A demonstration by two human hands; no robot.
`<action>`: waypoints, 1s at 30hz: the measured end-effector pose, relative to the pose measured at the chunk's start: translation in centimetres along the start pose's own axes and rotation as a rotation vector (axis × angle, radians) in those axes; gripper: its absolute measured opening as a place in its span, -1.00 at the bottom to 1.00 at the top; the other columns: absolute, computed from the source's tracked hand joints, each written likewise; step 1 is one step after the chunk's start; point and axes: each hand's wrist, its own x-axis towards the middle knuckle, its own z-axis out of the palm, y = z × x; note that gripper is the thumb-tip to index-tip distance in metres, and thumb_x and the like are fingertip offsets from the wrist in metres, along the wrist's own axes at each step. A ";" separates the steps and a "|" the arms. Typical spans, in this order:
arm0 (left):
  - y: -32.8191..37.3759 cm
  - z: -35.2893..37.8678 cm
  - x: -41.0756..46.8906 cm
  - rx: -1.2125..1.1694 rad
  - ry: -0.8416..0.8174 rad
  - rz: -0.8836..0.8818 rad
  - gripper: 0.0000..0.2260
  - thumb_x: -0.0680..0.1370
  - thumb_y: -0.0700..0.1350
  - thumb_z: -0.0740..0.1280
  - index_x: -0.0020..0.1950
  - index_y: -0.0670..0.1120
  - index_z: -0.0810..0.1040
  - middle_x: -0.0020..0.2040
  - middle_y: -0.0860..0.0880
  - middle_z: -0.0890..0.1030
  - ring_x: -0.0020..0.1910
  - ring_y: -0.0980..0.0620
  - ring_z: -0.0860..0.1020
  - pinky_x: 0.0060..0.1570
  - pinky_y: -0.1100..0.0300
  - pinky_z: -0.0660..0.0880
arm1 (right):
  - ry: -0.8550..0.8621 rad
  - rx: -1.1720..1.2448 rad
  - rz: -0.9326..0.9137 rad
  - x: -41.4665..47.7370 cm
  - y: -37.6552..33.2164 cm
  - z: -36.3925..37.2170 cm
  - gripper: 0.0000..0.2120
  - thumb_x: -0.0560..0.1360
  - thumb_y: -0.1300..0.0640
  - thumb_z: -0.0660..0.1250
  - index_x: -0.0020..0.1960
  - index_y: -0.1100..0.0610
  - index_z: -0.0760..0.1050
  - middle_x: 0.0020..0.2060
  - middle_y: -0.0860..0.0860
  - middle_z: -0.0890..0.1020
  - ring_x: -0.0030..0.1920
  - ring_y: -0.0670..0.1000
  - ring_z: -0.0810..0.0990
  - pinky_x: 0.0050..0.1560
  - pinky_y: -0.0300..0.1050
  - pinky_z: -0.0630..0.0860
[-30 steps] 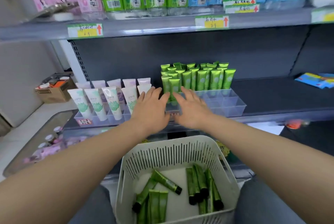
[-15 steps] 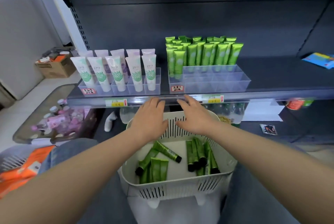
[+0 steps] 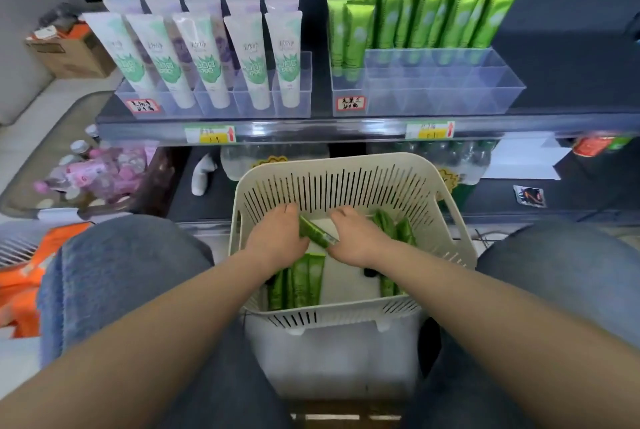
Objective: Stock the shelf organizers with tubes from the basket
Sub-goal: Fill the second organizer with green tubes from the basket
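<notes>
A cream slotted basket [image 3: 346,165] sits between my knees, below the shelf. Several dark green tubes [image 3: 304,279] lie flat in it, with more [image 3: 401,227] at its right side. Both hands are down inside the basket. My left hand [image 3: 277,238] curls around the upper end of one slanted green tube [image 3: 317,234]. My right hand [image 3: 360,238] touches that tube's cap end with its fingers bent down and hidden. On the shelf a clear organizer [image 3: 433,89] holds upright green tubes [image 3: 415,12] in its back rows and left column; its front right cells hold nothing.
A second clear organizer [image 3: 294,96] to the left holds white tubes [image 3: 207,57]. The shelf edge [image 3: 311,130] with price tags runs just above the basket. A cardboard box [image 3: 69,54] and a bin of pink bottles [image 3: 90,175] are on the left. My knees flank the basket.
Both hands dropped from the organizer's front, past the shelf edge, into the basket. My view tilted down. The left hand now grips a green tube.
</notes>
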 end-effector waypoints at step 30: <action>-1.4 9.2 9.1 0.207 -0.457 -0.012 -0.79 0.55 -0.16 0.27 0.17 -0.12 0.50 0.17 -0.11 0.54 0.16 -0.09 0.52 0.13 0.07 0.47 | -0.264 0.082 0.062 12.3 4.3 12.1 -0.61 0.39 0.09 0.38 0.21 0.10 0.51 0.10 0.12 0.54 0.08 0.13 0.54 0.11 -0.03 0.54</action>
